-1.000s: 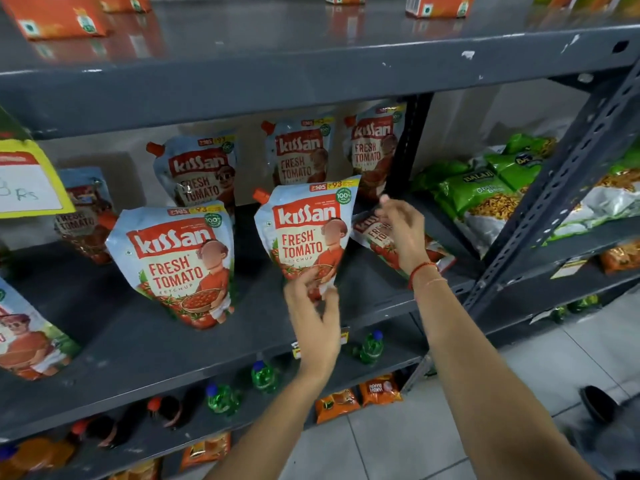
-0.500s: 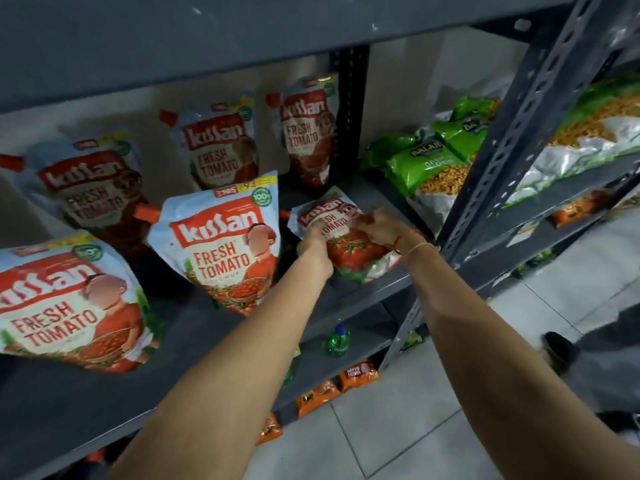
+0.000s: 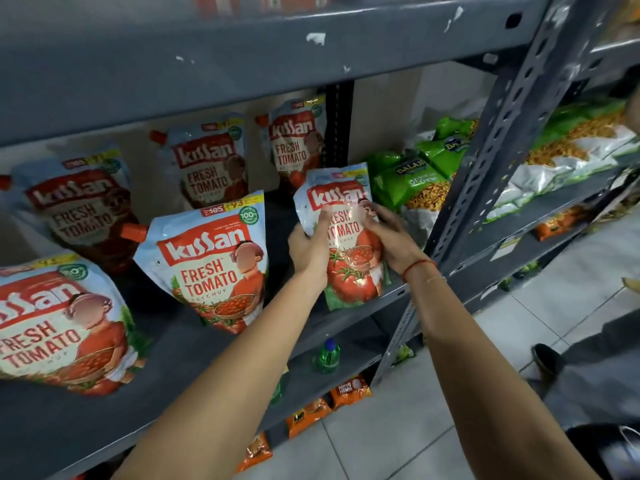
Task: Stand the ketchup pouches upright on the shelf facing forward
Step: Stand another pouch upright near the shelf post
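Both hands hold one ketchup pouch [image 3: 349, 244] upright at the front edge of the grey shelf [image 3: 214, 348], close to its right end, beside the slotted metal post [image 3: 485, 174]. The left hand [image 3: 310, 247] is clamped on the pouch's left side, thumb across the printed front. The right hand [image 3: 391, 240] is clamped on the right side, fingers [image 3: 372, 211] spread over the front; a red thread [image 3: 417, 266] circles that wrist. The pouch's front faces forward and its bottom meets the shelf at the very edge.

To its left a second pouch [image 3: 214, 258] stands upright near the front edge, facing forward, orange spout [image 3: 133, 232] at its upper left. Further left, at the picture's edge, a third pouch [image 3: 59, 327] stands tilted. Three more pouches [image 3: 207, 164] stand along the back edge in shadow, against the wall.

Right of the post, on the next shelf, green snack packets [image 3: 412, 178] lie in a pile. On the lower shelf a green bottle [image 3: 327, 356] with a blue cap stands near the front edge, and orange packets [image 3: 349, 391] sit lower still, above the tiled floor [image 3: 398, 441]
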Demonstrator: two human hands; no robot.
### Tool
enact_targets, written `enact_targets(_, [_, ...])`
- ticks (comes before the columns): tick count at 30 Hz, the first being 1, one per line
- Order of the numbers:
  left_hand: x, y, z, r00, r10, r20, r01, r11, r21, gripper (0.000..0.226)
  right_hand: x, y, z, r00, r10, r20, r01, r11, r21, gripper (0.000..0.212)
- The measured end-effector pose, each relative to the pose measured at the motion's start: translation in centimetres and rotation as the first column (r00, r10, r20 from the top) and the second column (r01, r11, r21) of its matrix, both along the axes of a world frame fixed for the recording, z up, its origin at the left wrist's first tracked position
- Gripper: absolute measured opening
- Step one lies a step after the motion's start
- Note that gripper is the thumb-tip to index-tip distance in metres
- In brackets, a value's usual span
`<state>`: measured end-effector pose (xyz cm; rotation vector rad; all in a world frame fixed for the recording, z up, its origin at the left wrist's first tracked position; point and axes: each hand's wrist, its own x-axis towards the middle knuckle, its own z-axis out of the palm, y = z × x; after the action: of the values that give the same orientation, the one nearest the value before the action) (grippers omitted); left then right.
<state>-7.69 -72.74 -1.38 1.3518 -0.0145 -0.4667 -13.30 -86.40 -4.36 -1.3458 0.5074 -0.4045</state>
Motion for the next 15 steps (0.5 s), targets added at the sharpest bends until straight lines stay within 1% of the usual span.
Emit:
enact_targets(2, [0.2, -0.1, 1.4, 0.991, 0.005, 0.136, -0.002, 1.000, -0.022, 0.016, 0.5, -0.1, 2.1, 0.994, -0.089, 0.061, 0.092, 0.995, -0.047, 0.028])
enact_targets(4, [0.4, 0.1, 2.9, 0.949, 0.004, 0.315, 0.010, 0.999, -0.043, 0.023, 1.0, 0.0, 4.1, 0.972, -0.186, 0.143, 0.197, 0.978, -0.067, 0.008])
enact_targets(5, [0.4, 0.2, 3.5, 0.923, -0.005, 0.384, 0.026, 0.998, -0.050, 0.025, 1.1, 0.0, 4.9, 0.961, -0.206, 0.182, 0.220, 0.974, -0.061, 0.008])
enact_targets(7, [0.3, 0.6, 4.2, 0.879, -0.022, 0.477, 0.042, 0.999, -0.031, 0.025, 0.9, 0.1, 6.3, 0.944, -0.221, 0.246, 0.238, 0.970, -0.043, 0.018])
enact_targets(9, [0.1, 0.7, 4.5, 0.852, -0.024, 0.523, 0.051, 0.998, -0.037, 0.019, 0.7, 0.0, 7.2, 0.933, -0.205, 0.295, 0.227, 0.973, -0.042, 0.014])
enact_targets(11, [-0.2, 0.7, 4.8, 0.846, -0.036, 0.532, 0.073, 0.996, -0.049, 0.014, 0.6, -0.3, 7.9, 0.923, -0.197, 0.330, 0.216, 0.976, -0.023, 0.008])
enact_targets(13, [-0.5, 0.7, 4.7, 0.852, -0.070, 0.518, 0.107, 0.993, -0.042, 0.013, 0.5, -0.4, 8.2, 0.914, -0.202, 0.352, 0.217, 0.976, -0.002, 0.004])
enact_targets(15, [-0.9, 0.8, 4.0, 0.872, -0.109, 0.478, 0.143, 0.989, -0.036, 0.017, 0.4, -0.4, 8.2, 0.919, -0.213, 0.331, 0.237, 0.971, -0.035, 0.002])
